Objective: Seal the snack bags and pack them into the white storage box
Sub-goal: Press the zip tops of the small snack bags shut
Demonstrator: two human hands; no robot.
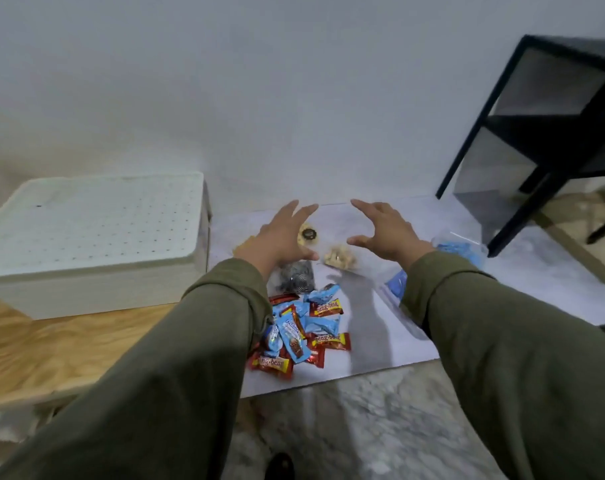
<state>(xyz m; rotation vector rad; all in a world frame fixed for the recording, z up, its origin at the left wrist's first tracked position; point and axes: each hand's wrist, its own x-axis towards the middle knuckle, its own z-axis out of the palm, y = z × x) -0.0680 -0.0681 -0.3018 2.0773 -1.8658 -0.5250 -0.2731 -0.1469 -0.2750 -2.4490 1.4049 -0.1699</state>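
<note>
Nearest lies a heap of red and blue wrapped snack bars (302, 332) on the pale mat (370, 341); beyond it, clear snack bags (339, 257) sit under both hands. The left hand (282, 235) and right hand (385, 230) hover with fingers spread, holding nothing. The white storage box (93, 237) stands lidded at the left. Best to pick one bag, pinch its mouth flat, then seal along it.

Two hands, left hand (283, 233) and right hand (385, 231). One white storage box (96, 237). One pile of red and blue snack wrappers (302, 332), too overlapped to count. One black shelf frame (550, 133).
</note>
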